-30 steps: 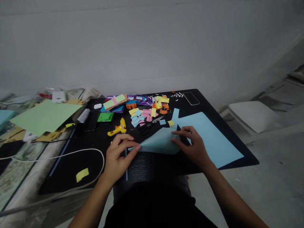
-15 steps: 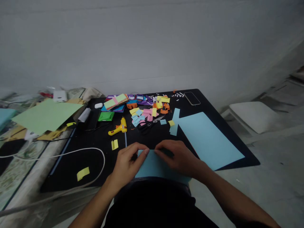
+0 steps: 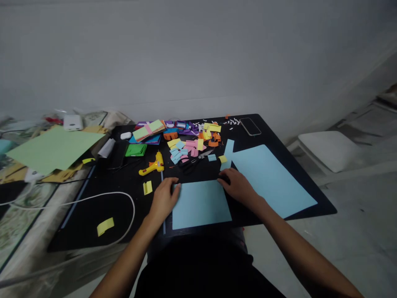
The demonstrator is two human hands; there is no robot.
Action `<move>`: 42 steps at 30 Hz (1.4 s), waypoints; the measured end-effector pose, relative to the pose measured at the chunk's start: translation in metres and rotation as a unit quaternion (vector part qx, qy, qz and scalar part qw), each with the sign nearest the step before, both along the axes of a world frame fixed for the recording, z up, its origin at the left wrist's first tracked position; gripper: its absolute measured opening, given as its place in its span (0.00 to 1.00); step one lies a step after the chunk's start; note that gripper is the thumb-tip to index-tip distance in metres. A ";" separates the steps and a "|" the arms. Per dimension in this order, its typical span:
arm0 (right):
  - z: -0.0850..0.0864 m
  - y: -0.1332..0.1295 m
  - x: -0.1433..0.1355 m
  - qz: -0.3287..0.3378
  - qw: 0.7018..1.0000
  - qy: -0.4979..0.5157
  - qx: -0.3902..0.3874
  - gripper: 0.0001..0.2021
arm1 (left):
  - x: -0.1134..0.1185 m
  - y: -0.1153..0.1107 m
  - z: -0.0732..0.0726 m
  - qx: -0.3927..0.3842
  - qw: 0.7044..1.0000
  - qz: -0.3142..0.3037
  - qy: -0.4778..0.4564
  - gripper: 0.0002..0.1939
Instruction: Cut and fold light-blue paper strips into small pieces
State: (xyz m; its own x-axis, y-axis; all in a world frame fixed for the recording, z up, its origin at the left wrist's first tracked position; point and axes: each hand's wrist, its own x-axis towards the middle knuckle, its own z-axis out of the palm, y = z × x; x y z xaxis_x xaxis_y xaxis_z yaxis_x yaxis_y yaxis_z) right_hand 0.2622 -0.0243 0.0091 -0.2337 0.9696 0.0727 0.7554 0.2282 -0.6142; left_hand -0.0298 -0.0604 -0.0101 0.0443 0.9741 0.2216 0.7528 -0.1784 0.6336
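Note:
A light blue sheet of paper point(image 3: 201, 205) lies on the black table point(image 3: 141, 223) in front of my body, close to the near edge. My left hand point(image 3: 165, 196) is at its upper left corner, fingers curled and thumb against the paper's edge. At the upper right corner my right hand point(image 3: 237, 187) grips the sheet between thumb and bent fingers. A larger light blue sheet point(image 3: 274, 180) lies to the right of my right hand. Just beyond that hand is a blue paper strip point(image 3: 228, 151).
A yellow glue gun point(image 3: 152, 164), scissors point(image 3: 194, 161) and several coloured paper pieces point(image 3: 192, 147) lie farther back. A phone point(image 3: 249, 126) rests at the back right. A white cable point(image 3: 132, 198) loops across the left. A white stool point(image 3: 322, 149) stands right of the table.
The blue sheet has moved away from my body and now lies flat on the table. My hands have spread from the middle of its far edge out to its corners.

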 end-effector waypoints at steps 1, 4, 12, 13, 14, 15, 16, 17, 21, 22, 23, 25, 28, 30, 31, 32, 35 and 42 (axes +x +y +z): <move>-0.003 -0.004 -0.007 -0.012 0.999 -0.022 0.037 0.09 | 0.002 -0.002 0.000 0.031 0.999 -0.008 0.024 0.15; -0.009 -0.017 -0.032 0.056 0.994 -0.033 0.093 0.11 | 0.011 -0.013 0.000 0.070 0.992 -0.060 0.088 0.17; -0.031 -0.039 -0.076 0.164 0.979 -0.065 0.105 0.18 | 0.036 -0.032 -0.020 0.046 0.979 -0.137 0.144 0.23; -0.033 -0.040 -0.075 0.156 0.979 -0.071 0.108 0.17 | 0.035 -0.032 -0.021 0.044 0.979 -0.132 0.147 0.23; -0.035 -0.041 -0.072 0.146 0.980 -0.075 0.112 0.17 | 0.035 -0.032 -0.022 0.044 0.979 -0.130 0.150 0.23; -0.037 -0.041 -0.069 0.134 0.981 -0.076 0.118 0.16 | 0.034 -0.032 -0.023 0.044 0.979 -0.129 0.154 0.23; -0.039 -0.042 -0.064 0.121 0.982 -0.076 0.123 0.16 | 0.034 -0.033 -0.023 0.044 0.978 -0.128 0.159 0.23; -0.040 -0.042 -0.059 0.109 0.983 -0.076 0.129 0.16 | 0.033 -0.033 -0.023 0.044 0.977 -0.127 0.164 0.23; -0.046 -0.044 -0.035 0.070 0.984 -0.083 0.140 0.15 | 0.033 -0.034 -0.024 0.048 0.974 -0.127 0.179 0.24; -0.046 -0.045 -0.029 0.062 0.984 -0.087 0.140 0.15 | 0.033 -0.034 -0.024 0.051 0.974 -0.127 0.180 0.24; -0.046 -0.045 -0.024 0.053 0.984 -0.092 0.141 0.15 | 0.033 -0.034 -0.025 0.053 0.974 -0.127 0.179 0.23; -0.045 -0.046 -0.015 0.041 0.983 -0.103 0.145 0.15 | 0.033 -0.034 -0.026 0.057 0.975 -0.126 0.174 0.23; -0.036 -0.044 -0.012 0.033 0.980 -0.126 0.149 0.15 | 0.034 -0.035 -0.028 0.055 0.977 -0.120 0.166 0.23; -0.029 -0.040 -0.020 0.022 0.979 -0.141 0.144 0.14 | 0.035 -0.036 -0.028 0.052 0.978 -0.107 0.171 0.24; -0.025 -0.038 -0.027 0.014 0.980 -0.147 0.136 0.13 | 0.036 -0.037 -0.028 0.052 0.978 -0.099 0.177 0.24; -0.022 -0.035 -0.036 0.008 0.981 -0.149 0.123 0.12 | 0.036 -0.038 -0.028 0.052 0.977 -0.091 0.185 0.24; -0.016 -0.024 -0.066 0.039 0.986 -0.151 0.058 0.08 | 0.038 -0.040 -0.026 0.055 0.974 -0.067 0.210 0.23; -0.013 -0.005 -0.104 0.054 0.970 -0.234 -0.019 0.12 | 0.039 -0.042 -0.026 0.058 0.969 -0.057 0.231 0.25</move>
